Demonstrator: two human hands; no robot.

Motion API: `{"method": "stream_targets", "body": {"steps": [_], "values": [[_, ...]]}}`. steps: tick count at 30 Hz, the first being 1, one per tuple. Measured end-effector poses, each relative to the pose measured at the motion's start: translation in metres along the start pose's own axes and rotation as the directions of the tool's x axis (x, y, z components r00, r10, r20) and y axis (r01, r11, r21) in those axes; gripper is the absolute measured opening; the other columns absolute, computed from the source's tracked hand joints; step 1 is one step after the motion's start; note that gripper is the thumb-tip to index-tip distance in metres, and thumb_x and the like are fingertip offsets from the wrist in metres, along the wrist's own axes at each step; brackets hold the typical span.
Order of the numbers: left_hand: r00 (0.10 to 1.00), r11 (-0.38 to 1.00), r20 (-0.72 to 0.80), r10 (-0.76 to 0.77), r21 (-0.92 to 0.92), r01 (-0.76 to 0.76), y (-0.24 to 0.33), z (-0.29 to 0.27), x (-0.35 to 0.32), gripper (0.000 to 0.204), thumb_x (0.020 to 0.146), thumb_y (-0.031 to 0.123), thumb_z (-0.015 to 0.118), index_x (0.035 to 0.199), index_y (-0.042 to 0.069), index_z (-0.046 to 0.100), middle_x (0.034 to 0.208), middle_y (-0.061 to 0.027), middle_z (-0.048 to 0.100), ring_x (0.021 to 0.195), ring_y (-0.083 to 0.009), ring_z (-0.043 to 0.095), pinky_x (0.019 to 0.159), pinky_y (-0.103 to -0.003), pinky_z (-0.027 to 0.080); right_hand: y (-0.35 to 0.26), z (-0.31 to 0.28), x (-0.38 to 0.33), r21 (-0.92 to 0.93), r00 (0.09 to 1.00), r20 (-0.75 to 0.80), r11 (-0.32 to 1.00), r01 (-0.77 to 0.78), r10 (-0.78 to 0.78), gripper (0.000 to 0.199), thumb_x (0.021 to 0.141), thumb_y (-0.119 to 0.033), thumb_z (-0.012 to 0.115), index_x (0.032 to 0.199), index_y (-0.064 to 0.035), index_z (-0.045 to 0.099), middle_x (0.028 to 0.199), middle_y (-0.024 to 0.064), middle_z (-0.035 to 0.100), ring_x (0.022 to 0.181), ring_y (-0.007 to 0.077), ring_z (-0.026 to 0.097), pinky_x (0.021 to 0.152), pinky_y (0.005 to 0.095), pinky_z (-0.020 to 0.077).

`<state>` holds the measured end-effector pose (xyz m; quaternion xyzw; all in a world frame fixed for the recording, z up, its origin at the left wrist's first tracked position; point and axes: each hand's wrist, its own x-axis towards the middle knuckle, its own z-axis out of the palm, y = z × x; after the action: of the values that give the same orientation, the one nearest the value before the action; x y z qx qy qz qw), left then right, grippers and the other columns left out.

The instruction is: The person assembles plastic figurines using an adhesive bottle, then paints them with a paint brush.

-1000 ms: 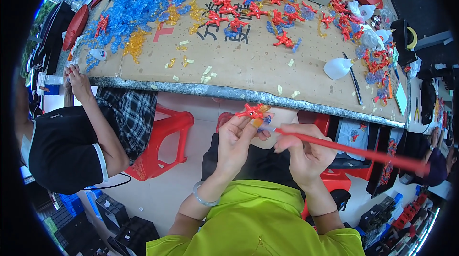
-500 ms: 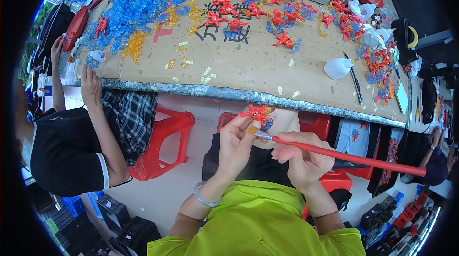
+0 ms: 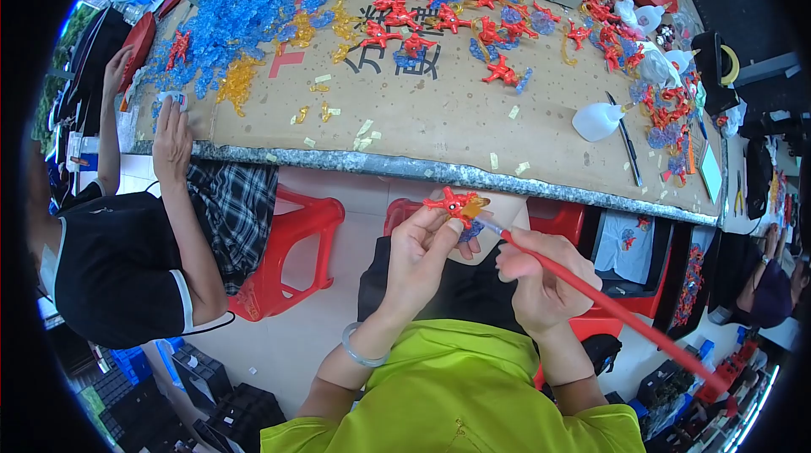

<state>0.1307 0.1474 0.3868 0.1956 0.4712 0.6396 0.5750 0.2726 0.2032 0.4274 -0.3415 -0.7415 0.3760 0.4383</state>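
My left hand (image 3: 420, 252) pinches a small red plastic figurine (image 3: 448, 202) with translucent blue and yellow parts, held just off the table's front edge. A long red-handled paintbrush (image 3: 604, 299) is gripped in my right hand (image 3: 551, 281), its handle slanting down to the right. The brush's amber bristle tip reaches the figurine beside my left thumb; whether it touches is hard to tell. Several similar red figurines (image 3: 502, 71) with blue and yellow pieces lie on the cardboard-covered table (image 3: 405, 136) ahead.
A heap of blue translucent pieces (image 3: 245, 18) lies far left, with yellow pieces (image 3: 239, 84) beside it. A white squeeze bottle (image 3: 598, 121) and a black pen (image 3: 625, 142) rest at right. A co-worker's hand (image 3: 172, 140) is at the left table edge, near a red stool (image 3: 296, 233).
The brush tip has shifted up and right over the figurine, while the handle's far end has swung downward. My left hand stays nearly still. The co-worker's near hand has moved slightly right.
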Motion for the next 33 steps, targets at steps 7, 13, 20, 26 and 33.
{"method": "stream_targets", "body": {"steps": [7, 13, 20, 26, 33], "values": [[0.997, 0.988, 0.078, -0.025, -0.148, 0.037, -0.003, -0.003, 0.0, 0.028, 0.096, 0.013, 0.047, 0.115, -0.006, 0.053, 0.102, -0.0131, 0.062, 0.078, -0.0126, 0.056, 0.07, -0.026, 0.047, -0.011, -0.004, -0.002, 0.174, 0.999, 0.05, 0.984, -0.022, 0.014, 0.028, 0.076, -0.022, 0.077, 0.096, -0.004, 0.066, 0.07, 0.0061, 0.068, 0.06, 0.0201, 0.068, 0.053, 0.0269, 0.0528], [0.992, 0.965, 0.098, -0.078, -0.241, 0.1, -0.003, -0.004, 0.001, 0.027, 0.094, 0.014, 0.046, 0.113, -0.004, 0.051, 0.096, -0.0119, 0.059, 0.078, -0.0145, 0.056, 0.073, -0.027, 0.046, -0.013, -0.004, -0.004, 0.05, 0.993, 0.062, 0.993, 0.102, -0.105, 0.037, 0.075, -0.033, 0.075, 0.093, -0.0017, 0.065, 0.067, 0.0074, 0.067, 0.059, 0.0199, 0.068, 0.053, 0.0274, 0.0541], [0.995, 0.983, 0.074, -0.07, -0.166, 0.081, -0.001, 0.0, -0.001, 0.028, 0.096, 0.013, 0.043, 0.116, -0.006, 0.051, 0.097, -0.0121, 0.061, 0.082, -0.0128, 0.056, 0.072, -0.026, 0.046, -0.011, 0.003, -0.007, -0.244, 0.97, 0.054, 0.939, 0.242, -0.236, 0.039, 0.077, -0.037, 0.072, 0.094, -0.0021, 0.064, 0.066, 0.0055, 0.067, 0.059, 0.019, 0.068, 0.055, 0.028, 0.0551], [0.998, 0.999, 0.046, 0.038, 0.02, -0.039, -0.005, -0.001, -0.003, 0.028, 0.094, 0.008, 0.043, 0.116, -0.007, 0.053, 0.098, -0.0119, 0.065, 0.079, -0.0104, 0.058, 0.07, -0.024, 0.047, -0.007, 0.003, -0.006, -0.047, 0.989, 0.021, 0.988, 0.148, -0.147, 0.03, 0.083, -0.029, 0.071, 0.093, -0.0014, 0.064, 0.063, 0.0061, 0.067, 0.056, 0.0178, 0.067, 0.053, 0.0267, 0.0533], [0.994, 0.99, -0.028, 0.108, 0.099, -0.104, -0.008, 0.0, -0.002, 0.025, 0.092, 0.003, 0.051, 0.115, -0.007, 0.056, 0.098, -0.0099, 0.065, 0.077, -0.0092, 0.06, 0.065, -0.022, 0.05, -0.002, -0.009, -0.005, -0.012, 0.994, 0.052, 0.995, 0.095, -0.094, 0.038, 0.072, -0.022, 0.08, 0.101, -0.0046, 0.063, 0.071, 0.0064, 0.068, 0.059, 0.0211, 0.066, 0.054, 0.027, 0.0523]]}}
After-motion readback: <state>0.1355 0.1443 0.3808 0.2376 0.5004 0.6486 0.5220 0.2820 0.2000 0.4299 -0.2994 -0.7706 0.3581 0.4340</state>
